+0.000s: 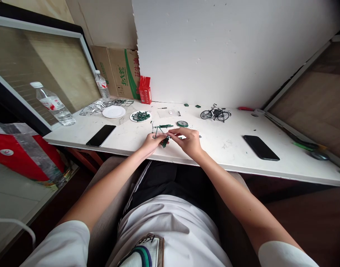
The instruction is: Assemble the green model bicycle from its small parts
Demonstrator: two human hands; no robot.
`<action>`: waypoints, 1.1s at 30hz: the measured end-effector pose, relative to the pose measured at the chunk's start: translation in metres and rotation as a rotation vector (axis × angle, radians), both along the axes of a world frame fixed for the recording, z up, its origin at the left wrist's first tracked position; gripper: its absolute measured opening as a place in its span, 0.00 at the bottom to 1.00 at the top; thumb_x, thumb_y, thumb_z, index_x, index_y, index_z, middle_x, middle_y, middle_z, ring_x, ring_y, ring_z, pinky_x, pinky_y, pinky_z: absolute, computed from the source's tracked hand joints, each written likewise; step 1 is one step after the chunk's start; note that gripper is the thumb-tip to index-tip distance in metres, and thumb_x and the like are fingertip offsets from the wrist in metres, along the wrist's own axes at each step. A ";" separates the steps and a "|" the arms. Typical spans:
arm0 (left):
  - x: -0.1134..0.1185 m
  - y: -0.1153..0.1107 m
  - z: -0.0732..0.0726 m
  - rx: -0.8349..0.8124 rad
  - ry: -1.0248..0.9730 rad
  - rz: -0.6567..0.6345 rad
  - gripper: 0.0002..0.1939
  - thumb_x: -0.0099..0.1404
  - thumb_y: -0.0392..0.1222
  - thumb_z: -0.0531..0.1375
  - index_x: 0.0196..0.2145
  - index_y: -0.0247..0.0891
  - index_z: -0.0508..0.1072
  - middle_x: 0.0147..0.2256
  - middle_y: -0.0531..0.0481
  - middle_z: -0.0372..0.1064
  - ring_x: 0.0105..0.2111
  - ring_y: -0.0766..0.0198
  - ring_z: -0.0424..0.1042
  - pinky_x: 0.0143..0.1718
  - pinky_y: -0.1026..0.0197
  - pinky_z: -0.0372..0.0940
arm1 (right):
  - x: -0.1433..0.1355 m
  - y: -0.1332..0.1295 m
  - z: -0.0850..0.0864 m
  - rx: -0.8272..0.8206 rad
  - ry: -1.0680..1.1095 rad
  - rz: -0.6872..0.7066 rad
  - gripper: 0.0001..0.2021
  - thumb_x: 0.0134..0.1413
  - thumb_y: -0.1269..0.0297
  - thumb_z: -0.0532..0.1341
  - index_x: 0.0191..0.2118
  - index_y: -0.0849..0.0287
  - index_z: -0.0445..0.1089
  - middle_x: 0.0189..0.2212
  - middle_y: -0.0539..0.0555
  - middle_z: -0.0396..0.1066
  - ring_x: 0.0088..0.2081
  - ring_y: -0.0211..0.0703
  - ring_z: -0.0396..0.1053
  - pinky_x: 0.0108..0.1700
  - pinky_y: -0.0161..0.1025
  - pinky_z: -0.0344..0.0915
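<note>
Near the table's front edge, my left hand (pixel 152 144) is closed round a green model bicycle frame (pixel 158 130), its handlebar end pointing up and away from me. My right hand (pixel 187 141) pinches with thumb and fingertips right at the frame; what is between them is too small to make out. Dark green parts (pixel 164 142) of the model show under the fingers. Just beyond my hands lies a green spoked wheel (pixel 182 124). A small white plate (pixel 140 112) holds a heap of green plastic parts.
A finished-looking black model bicycle (pixel 216 113) stands at the back right. Phones lie at left (pixel 101 135) and right (pixel 261 147). Farther left are a white plate (pixel 114 111), water bottles (pixel 53 104), parts frames (pixel 121 102), a red box (pixel 145 90) and a cardboard box (pixel 117 72).
</note>
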State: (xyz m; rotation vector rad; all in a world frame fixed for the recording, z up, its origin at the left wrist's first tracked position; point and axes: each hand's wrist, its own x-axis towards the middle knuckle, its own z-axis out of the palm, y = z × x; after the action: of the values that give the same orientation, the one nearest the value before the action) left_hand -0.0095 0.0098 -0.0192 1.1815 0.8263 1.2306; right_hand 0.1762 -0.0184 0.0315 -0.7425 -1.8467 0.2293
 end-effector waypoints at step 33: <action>0.007 0.004 -0.013 0.117 -0.023 0.298 0.19 0.53 0.44 0.74 0.42 0.34 0.82 0.37 0.44 0.82 0.38 0.55 0.83 0.42 0.57 0.73 | 0.018 0.017 -0.012 0.053 -0.625 -0.226 0.20 0.78 0.54 0.52 0.44 0.60 0.77 0.33 0.60 0.79 0.34 0.47 0.74 0.36 0.38 0.59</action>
State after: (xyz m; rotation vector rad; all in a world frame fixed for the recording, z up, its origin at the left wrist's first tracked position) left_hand -0.0026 0.0135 -0.0318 1.1630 0.9480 1.5513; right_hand 0.1938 -0.0012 0.0198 -1.0580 -2.3129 -0.2257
